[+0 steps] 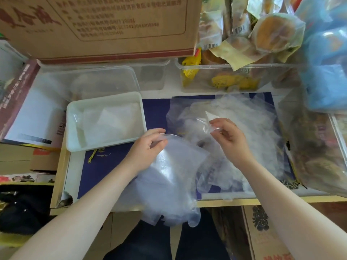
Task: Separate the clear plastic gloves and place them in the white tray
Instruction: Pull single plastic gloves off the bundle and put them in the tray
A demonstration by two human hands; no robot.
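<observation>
A big cardboard box (97, 25) with dark red printed writing, too blurred to read, fills the top left, and below it a dark blue surface (155, 113) carries the work. On that surface, right of centre, lies a loose pile of clear plastic gloves (244, 132), crumpled so that no single direction can be read from it. At the far right edge stands a clear bin (206, 76) of wrapped pastries (barcode stickers show on some wrappers, the digits unreadable). The white tray (75, 132) sits left of the pile, its long axis running left to right, with thin clear film already lying flat inside. The one separated glove (169, 184) hangs from the near edge of the table, its long axis running from cuff at top down toward the person's lap. The left hand (148, 147) pinches this glove's cuff with curled fingers; the right hand (229, 137) pinches a clear film edge at the pile.
</observation>
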